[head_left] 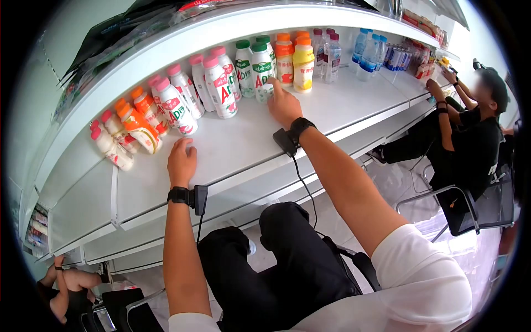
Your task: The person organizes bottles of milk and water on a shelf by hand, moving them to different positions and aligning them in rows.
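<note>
On the white shelf [238,138], my right hand [285,104] touches the lower right side of a white bottle with a green cap [262,74]; its fingers are bent, and whether they grip the bottle is unclear. Just right of it stands a yellow bottle with an orange cap [303,66]. My left hand [181,161] rests near the shelf with its fingers apart and nothing in it, below a pink-capped bottle [176,110]. More pink-capped bottles [221,91] stand between the two hands. Both wrists wear black bands with a small device.
Orange-capped bottles [138,126] and small pink-capped bottles [112,148] stand at the left. Blue-capped water bottles [368,60] and cans [396,58] are farther right. A person in black [478,133] sits at the right; another person [63,288] is at the lower left. An upper shelf edge [221,21] overhangs.
</note>
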A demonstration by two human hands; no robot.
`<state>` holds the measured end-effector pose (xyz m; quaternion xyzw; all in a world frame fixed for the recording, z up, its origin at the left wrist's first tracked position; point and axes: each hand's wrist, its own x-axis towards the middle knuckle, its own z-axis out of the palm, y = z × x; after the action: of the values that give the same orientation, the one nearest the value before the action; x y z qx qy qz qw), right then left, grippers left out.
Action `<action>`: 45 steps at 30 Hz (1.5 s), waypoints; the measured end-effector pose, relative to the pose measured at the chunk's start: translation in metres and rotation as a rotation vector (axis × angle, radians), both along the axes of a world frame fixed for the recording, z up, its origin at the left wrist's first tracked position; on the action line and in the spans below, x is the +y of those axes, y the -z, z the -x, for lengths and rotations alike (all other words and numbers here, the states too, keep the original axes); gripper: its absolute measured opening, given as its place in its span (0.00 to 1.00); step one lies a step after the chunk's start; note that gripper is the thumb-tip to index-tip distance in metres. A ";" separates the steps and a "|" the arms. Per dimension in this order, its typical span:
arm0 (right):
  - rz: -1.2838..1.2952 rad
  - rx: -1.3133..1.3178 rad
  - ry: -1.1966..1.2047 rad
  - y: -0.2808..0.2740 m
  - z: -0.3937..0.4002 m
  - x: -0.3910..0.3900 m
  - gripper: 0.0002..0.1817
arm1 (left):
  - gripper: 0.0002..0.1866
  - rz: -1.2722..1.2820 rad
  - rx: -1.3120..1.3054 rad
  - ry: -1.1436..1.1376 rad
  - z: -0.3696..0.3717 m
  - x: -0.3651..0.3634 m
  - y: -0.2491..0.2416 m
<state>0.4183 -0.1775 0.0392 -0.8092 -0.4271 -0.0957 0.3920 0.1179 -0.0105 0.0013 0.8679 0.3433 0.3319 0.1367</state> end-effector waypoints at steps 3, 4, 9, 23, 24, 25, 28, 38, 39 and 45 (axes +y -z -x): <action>-0.002 0.006 -0.001 0.002 0.000 0.000 0.25 | 0.14 -0.005 0.003 0.008 0.000 0.000 0.000; -0.004 0.003 0.001 0.004 -0.001 0.001 0.25 | 0.14 -0.010 0.003 0.008 0.000 0.000 0.001; 0.023 0.002 0.010 0.003 -0.002 0.000 0.26 | 0.14 -0.009 0.029 0.004 -0.001 0.001 -0.001; -0.037 0.064 0.080 0.014 -0.013 0.009 0.33 | 0.15 -0.001 0.016 0.029 0.000 0.002 0.000; -0.012 0.147 0.103 0.011 -0.014 0.009 0.35 | 0.15 -0.003 0.021 0.030 0.000 0.002 0.000; 0.047 0.158 0.094 0.009 -0.015 0.010 0.38 | 0.14 0.012 0.019 0.025 0.000 0.003 0.000; 0.145 0.140 0.067 0.003 -0.017 0.012 0.47 | 0.14 0.028 0.023 0.016 0.000 0.004 -0.002; 0.150 0.164 0.074 -0.003 -0.022 0.016 0.55 | 0.14 0.000 0.049 0.032 0.000 0.006 0.001; 0.149 0.172 0.070 -0.005 -0.023 0.015 0.55 | 0.14 -0.001 0.051 0.033 -0.001 0.006 0.000; 0.056 0.126 0.072 0.003 -0.027 0.017 0.53 | 0.14 -0.003 0.051 0.052 -0.001 0.002 -0.002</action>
<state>0.4450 -0.1600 0.0361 -0.8391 -0.3745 -0.0466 0.3918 0.1188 -0.0087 0.0030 0.8849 0.3236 0.3065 0.1353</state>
